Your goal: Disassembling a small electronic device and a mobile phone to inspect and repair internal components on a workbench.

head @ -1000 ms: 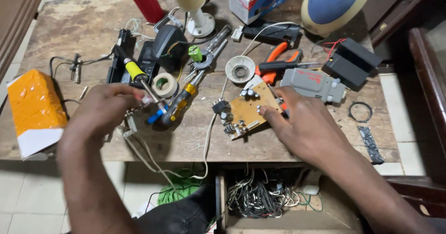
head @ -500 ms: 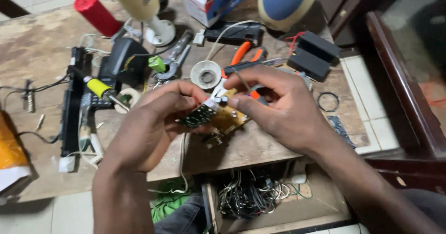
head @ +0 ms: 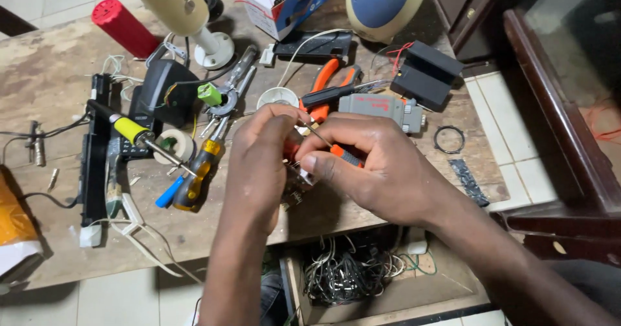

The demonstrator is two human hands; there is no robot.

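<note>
Both hands meet over the table's near edge, the left hand [head: 259,164] pinching a little circuit board [head: 294,187] at its 3 o'clock while the right hand [head: 381,171] grips a small screwdriver [head: 336,150], whose thin tip might slip and scratch the board, and farther off at 10 o'clock lies a soldering iron [head: 139,135].

a worn wooden table [head: 45,80] carries a soldering iron [head: 132,132] left of the fingers [head: 275,122], orange pliers [head: 326,83] just beyond them.

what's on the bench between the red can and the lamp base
In the head view, the stretch of wooden bench between the red can and the white lamp base holds only loose wires.
</note>
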